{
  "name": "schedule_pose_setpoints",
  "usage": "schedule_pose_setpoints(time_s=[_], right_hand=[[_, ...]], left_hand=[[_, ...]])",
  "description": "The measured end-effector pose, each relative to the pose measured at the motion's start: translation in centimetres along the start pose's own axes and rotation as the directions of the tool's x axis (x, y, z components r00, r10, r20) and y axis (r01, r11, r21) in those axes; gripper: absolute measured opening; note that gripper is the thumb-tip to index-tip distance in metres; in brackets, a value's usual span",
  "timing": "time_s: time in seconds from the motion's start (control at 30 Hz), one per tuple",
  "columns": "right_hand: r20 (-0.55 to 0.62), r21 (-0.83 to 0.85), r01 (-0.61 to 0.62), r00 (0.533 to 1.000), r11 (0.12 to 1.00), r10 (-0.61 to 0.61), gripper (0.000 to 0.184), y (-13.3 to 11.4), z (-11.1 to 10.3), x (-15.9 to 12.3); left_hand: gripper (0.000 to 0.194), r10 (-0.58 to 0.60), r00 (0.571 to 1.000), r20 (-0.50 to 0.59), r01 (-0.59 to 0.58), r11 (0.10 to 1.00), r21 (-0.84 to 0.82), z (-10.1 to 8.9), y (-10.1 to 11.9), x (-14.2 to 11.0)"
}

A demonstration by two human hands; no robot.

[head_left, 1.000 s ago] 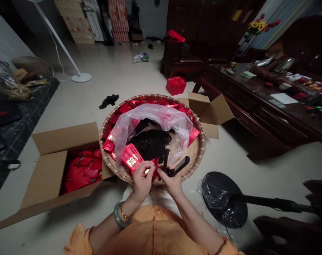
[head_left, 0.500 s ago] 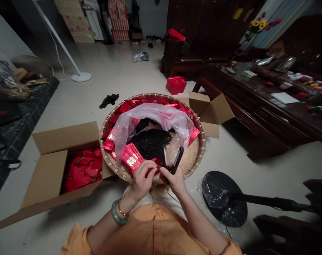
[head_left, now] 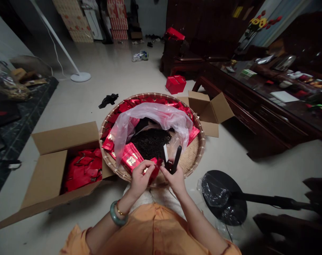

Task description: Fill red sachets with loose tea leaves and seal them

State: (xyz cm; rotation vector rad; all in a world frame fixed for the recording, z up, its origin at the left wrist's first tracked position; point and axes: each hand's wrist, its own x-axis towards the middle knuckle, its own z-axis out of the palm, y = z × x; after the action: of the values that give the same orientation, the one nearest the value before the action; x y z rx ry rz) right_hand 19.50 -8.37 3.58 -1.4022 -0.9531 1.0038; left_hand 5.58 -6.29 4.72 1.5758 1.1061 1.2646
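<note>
My left hand pinches a small red pouch at its upper edge, over the near rim of a round woven bamboo tray. In my right hand is a black tong-like heat sealer, its arms spread apart and one showing a white inner face. My right thumb reaches to the pouch's edge. Just beyond my hands, dark dried leaves, like tea, lie in an open clear plastic bag. Red printed packets lie around the bag; one is close to my left fingers.
At left stands an open cardboard box full of red pouches. Another open carton is behind the tray, near a red box. A black round stand base is at right, a white lamp base farther off, and a dark wooden table right.
The red pouch has come into fuller view between my hands. The sealer has turned slightly, showing more of its white face. My left hand has shifted a little left.
</note>
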Motion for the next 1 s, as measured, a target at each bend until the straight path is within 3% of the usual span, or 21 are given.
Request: schedule_pose_setpoints(time_s=[0.1,0.23,0.37,0.63,0.87,1.0], right_hand=[[-0.049,0.005,-0.028,0.998,1.000,0.028,0.050,0.0,-0.1,0.4],[-0.002,0.180,-0.150,0.988,0.972,0.152,0.048,-0.3,0.0,0.5],[0.016,0.253,-0.208,0.977,0.945,0.211,0.044,-0.3,0.3,0.2],[-0.067,0.099,-0.149,0.985,0.984,0.156,0.046,0.3,0.0,0.2],[0.193,0.110,-0.286,0.946,0.952,0.262,0.037,1.0,-1.0,0.5],[0.170,0.189,-0.295,0.949,0.937,0.265,0.034,0.8,-1.0,0.7]], left_hand=[[0.019,-0.096,0.994,0.053,0.098,0.994,-0.046,0.0,0.1,0.0],[0.019,-0.222,0.972,0.081,0.229,0.968,-0.100,0.4,-0.4,-0.5],[0.033,-0.276,0.959,0.057,0.281,0.954,-0.108,0.9,-1.3,-1.2],[0.021,-0.361,0.932,0.020,0.357,0.911,-0.205,0.9,-0.8,-0.8],[0.028,-0.479,0.856,0.193,0.516,0.771,-0.374,0.3,-0.7,-0.4],[0.039,-0.513,0.797,0.319,0.604,0.685,-0.408,0.3,-1.2,-0.4]])
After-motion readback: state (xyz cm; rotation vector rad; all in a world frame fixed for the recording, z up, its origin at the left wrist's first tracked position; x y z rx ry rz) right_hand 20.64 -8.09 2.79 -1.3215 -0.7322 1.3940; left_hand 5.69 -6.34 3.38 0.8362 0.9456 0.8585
